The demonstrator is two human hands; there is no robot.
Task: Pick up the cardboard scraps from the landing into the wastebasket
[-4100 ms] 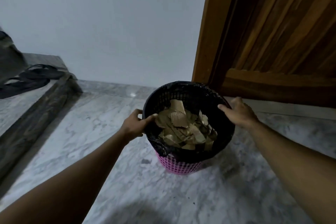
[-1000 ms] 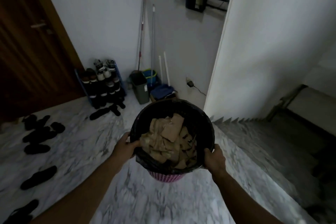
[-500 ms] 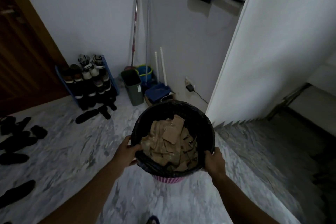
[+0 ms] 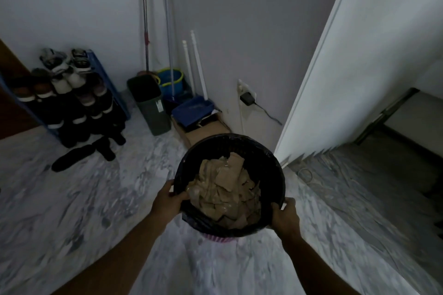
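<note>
Gripping the wastebasket (image 4: 191, 163) rim, left hand (image 4: 167, 202) and right hand (image 4: 286, 219) closed; cardboard scraps (image 4: 224, 195) inside

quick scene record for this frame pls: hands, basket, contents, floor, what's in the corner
left hand: grips wastebasket rim, left side
right hand: grips rim, right side
wastebasket: pink, black liner, appears held above the floor
cardboard scraps: piled inside the basket
marble floor: no scraps visible
corner: shoe rack, dark green bin, blue bucket, cardboard box
</note>
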